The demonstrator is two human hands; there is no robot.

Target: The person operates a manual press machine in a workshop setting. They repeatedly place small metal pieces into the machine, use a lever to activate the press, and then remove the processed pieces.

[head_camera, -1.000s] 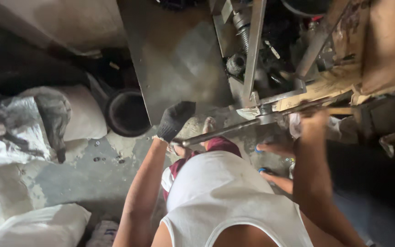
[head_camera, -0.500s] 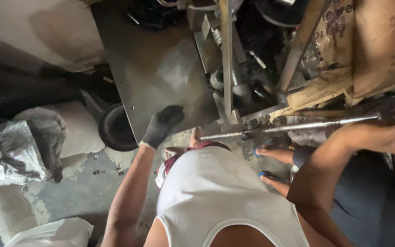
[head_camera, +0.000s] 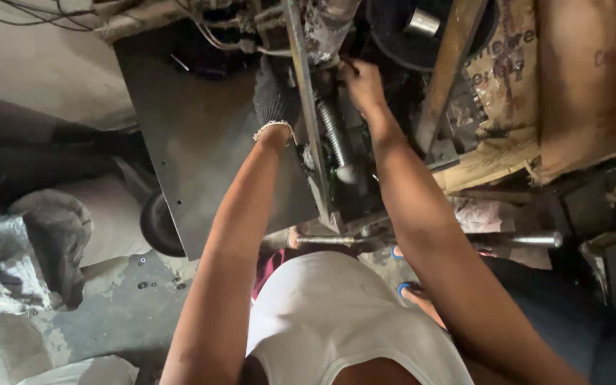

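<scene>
This looks like a small workshop: a greasy metal machine (head_camera: 336, 150) with loose wires (head_camera: 8, 14), steel rods (head_camera: 522, 239), stained concrete floor (head_camera: 101, 314) and old sacks (head_camera: 8, 271).

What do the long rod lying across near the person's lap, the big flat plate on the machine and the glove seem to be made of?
The rod looks like bare polished steel: silvery, with a bright glint at its end. The flat plate seems to be dull grey sheet metal, smudged, with small holes along its edge. The glove on the left hand looks like dark knitted fabric with a pale cuff edge. The right hand is bare.
</scene>
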